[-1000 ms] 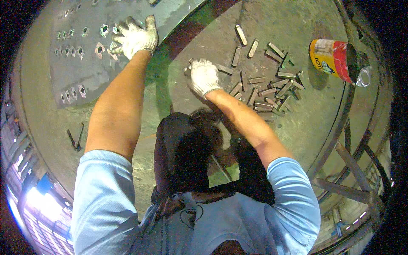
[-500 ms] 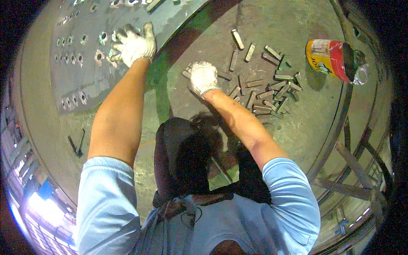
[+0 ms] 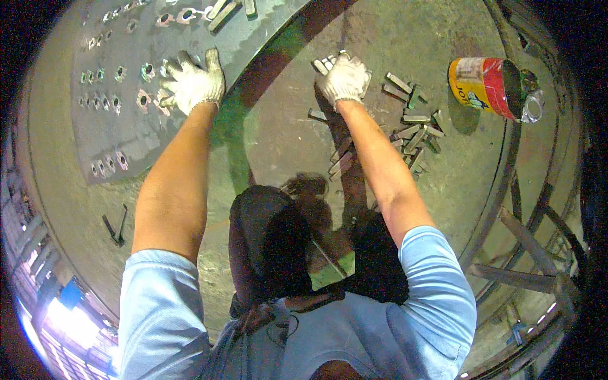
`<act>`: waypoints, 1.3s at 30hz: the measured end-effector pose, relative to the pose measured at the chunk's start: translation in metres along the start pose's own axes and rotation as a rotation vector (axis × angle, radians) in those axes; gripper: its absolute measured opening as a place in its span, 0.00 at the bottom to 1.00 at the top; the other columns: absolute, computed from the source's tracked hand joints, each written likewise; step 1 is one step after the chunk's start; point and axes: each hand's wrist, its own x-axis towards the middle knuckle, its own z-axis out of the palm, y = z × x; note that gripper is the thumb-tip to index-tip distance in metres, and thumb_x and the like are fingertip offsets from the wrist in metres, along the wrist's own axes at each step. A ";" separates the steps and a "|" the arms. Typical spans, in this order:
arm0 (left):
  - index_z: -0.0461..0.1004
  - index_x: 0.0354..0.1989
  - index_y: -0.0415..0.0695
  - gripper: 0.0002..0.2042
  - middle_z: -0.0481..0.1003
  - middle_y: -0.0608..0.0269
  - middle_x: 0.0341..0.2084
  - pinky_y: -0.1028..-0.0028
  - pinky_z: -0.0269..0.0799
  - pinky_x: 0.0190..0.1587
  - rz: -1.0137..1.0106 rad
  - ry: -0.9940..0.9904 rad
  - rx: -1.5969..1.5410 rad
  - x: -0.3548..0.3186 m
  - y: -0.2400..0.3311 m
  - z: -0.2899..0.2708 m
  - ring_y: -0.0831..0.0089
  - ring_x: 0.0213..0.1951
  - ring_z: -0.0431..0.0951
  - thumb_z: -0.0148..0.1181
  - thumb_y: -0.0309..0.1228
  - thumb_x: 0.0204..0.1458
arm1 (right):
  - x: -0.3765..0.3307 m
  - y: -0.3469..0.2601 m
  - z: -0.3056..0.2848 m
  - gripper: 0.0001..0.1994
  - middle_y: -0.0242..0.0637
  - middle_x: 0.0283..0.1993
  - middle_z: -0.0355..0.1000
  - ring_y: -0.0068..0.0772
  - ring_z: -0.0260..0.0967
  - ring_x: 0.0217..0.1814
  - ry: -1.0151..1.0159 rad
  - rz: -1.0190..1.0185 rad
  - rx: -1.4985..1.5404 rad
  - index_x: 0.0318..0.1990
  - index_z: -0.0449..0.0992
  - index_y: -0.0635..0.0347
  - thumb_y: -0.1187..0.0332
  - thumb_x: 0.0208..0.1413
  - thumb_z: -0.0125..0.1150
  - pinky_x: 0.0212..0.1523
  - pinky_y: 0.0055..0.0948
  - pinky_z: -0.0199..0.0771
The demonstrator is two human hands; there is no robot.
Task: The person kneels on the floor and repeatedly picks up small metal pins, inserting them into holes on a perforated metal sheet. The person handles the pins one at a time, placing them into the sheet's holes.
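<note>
My left hand point(image 3: 195, 81) wears a white knitted glove and lies with its fingers spread on a dark steel plate point(image 3: 142, 142) with rows of holes. Some holes have pale metal rims. My right hand point(image 3: 346, 79), gloved alike, is closed around short metal bars point(image 3: 326, 64), whose ends stick out at its left side. How many it holds is hidden by the glove. To the right and nearer me, loose metal bars point(image 3: 417, 137) lie in a heap on the floor. Another single bar point(image 3: 316, 115) lies just nearer than my right hand.
A yellow and red can point(image 3: 482, 85) lies on its side at the far right, a metal ring next to it. Several bars point(image 3: 225, 15) rest on the plate's far part. A thin dark tool point(image 3: 116, 229) is on the floor at left. Metal framing point(image 3: 513, 277) stands at right.
My right hand has moved away from me and to the right, over where loose bars lay beyond the heap. My left hand stays spread on the plate.
</note>
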 end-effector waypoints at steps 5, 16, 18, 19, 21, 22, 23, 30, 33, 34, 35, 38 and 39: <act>0.53 0.76 0.54 0.42 0.45 0.52 0.77 0.29 0.38 0.69 -0.013 -0.013 0.026 -0.002 -0.003 -0.004 0.35 0.74 0.45 0.42 0.67 0.58 | 0.001 -0.004 -0.032 0.23 0.32 0.62 0.73 0.42 0.70 0.64 -0.165 -0.025 0.024 0.56 0.76 0.45 0.45 0.62 0.49 0.67 0.47 0.64; 0.53 0.76 0.53 0.42 0.48 0.52 0.76 0.29 0.39 0.69 -0.015 -0.021 0.070 -0.002 0.002 -0.002 0.38 0.74 0.46 0.42 0.67 0.58 | -0.003 0.024 -0.039 0.41 0.48 0.57 0.74 0.44 0.72 0.60 -0.185 0.064 0.238 0.55 0.75 0.60 0.42 0.35 0.76 0.60 0.42 0.72; 0.53 0.75 0.54 0.42 0.48 0.53 0.76 0.29 0.39 0.69 -0.020 -0.023 0.061 -0.003 0.002 -0.003 0.38 0.74 0.46 0.42 0.67 0.58 | -0.019 0.027 -0.054 0.42 0.51 0.55 0.73 0.48 0.72 0.58 0.095 -0.053 0.265 0.56 0.74 0.61 0.45 0.32 0.79 0.58 0.44 0.73; 0.53 0.75 0.54 0.42 0.48 0.53 0.76 0.30 0.39 0.69 -0.023 -0.024 0.058 -0.003 0.001 -0.004 0.38 0.74 0.46 0.42 0.67 0.58 | -0.027 0.029 -0.069 0.43 0.50 0.52 0.72 0.52 0.73 0.54 0.138 -0.097 0.316 0.56 0.72 0.62 0.50 0.29 0.81 0.56 0.45 0.74; 0.53 0.75 0.55 0.41 0.48 0.53 0.76 0.29 0.39 0.69 -0.022 -0.036 0.079 -0.003 0.004 -0.007 0.38 0.74 0.47 0.42 0.67 0.58 | -0.036 0.034 -0.097 0.43 0.49 0.50 0.73 0.53 0.72 0.54 0.343 -0.256 0.402 0.53 0.73 0.62 0.49 0.27 0.81 0.56 0.47 0.73; 0.53 0.75 0.55 0.41 0.48 0.53 0.76 0.29 0.39 0.69 -0.019 -0.043 0.087 -0.003 0.005 -0.007 0.39 0.74 0.47 0.42 0.67 0.59 | -0.041 0.038 -0.107 0.42 0.49 0.49 0.73 0.53 0.71 0.53 0.446 -0.336 0.440 0.52 0.73 0.61 0.48 0.26 0.81 0.56 0.48 0.73; 0.54 0.75 0.55 0.41 0.49 0.53 0.76 0.29 0.40 0.69 -0.014 -0.006 0.075 -0.001 0.001 -0.004 0.39 0.74 0.48 0.42 0.66 0.59 | -0.044 0.042 -0.113 0.42 0.48 0.47 0.73 0.55 0.71 0.51 0.519 -0.387 0.541 0.52 0.72 0.61 0.52 0.25 0.82 0.54 0.49 0.72; 0.54 0.75 0.54 0.41 0.49 0.53 0.76 0.29 0.42 0.68 -0.016 -0.023 0.058 -0.002 0.002 -0.004 0.39 0.74 0.47 0.43 0.67 0.59 | -0.079 0.055 -0.177 0.45 0.47 0.47 0.72 0.54 0.71 0.48 0.487 -0.380 0.597 0.56 0.69 0.63 0.55 0.26 0.82 0.49 0.48 0.74; 0.54 0.75 0.55 0.41 0.50 0.53 0.76 0.26 0.40 0.67 -0.013 0.005 0.060 -0.001 0.001 0.001 0.38 0.74 0.46 0.43 0.67 0.59 | -0.087 0.067 -0.179 0.46 0.46 0.46 0.71 0.51 0.71 0.46 0.484 -0.394 0.661 0.57 0.68 0.64 0.56 0.24 0.83 0.46 0.45 0.74; 0.54 0.75 0.56 0.41 0.50 0.53 0.76 0.26 0.39 0.67 -0.013 0.007 0.065 -0.001 0.001 0.002 0.38 0.74 0.47 0.43 0.67 0.59 | -0.089 0.070 -0.179 0.46 0.47 0.46 0.71 0.51 0.71 0.46 0.469 -0.387 0.665 0.56 0.68 0.64 0.57 0.24 0.83 0.46 0.45 0.75; 0.54 0.75 0.56 0.40 0.50 0.54 0.76 0.26 0.38 0.67 -0.014 0.009 0.055 -0.001 0.000 0.003 0.38 0.74 0.47 0.43 0.67 0.59 | -0.092 0.072 -0.180 0.46 0.47 0.46 0.70 0.51 0.71 0.45 0.452 -0.377 0.668 0.56 0.68 0.64 0.57 0.24 0.83 0.46 0.45 0.75; 0.54 0.75 0.57 0.40 0.50 0.56 0.76 0.25 0.35 0.68 -0.020 0.013 0.026 0.000 0.001 0.002 0.39 0.74 0.48 0.43 0.67 0.59 | -0.096 0.085 -0.167 0.46 0.47 0.47 0.71 0.48 0.73 0.45 0.447 -0.376 0.650 0.57 0.66 0.65 0.60 0.23 0.82 0.48 0.43 0.76; 0.54 0.75 0.57 0.40 0.49 0.57 0.76 0.25 0.35 0.68 -0.029 -0.012 0.030 -0.002 0.004 -0.004 0.39 0.74 0.49 0.42 0.67 0.59 | -0.099 0.087 -0.168 0.46 0.46 0.48 0.73 0.45 0.73 0.46 0.425 -0.379 0.630 0.57 0.65 0.65 0.62 0.24 0.82 0.50 0.41 0.77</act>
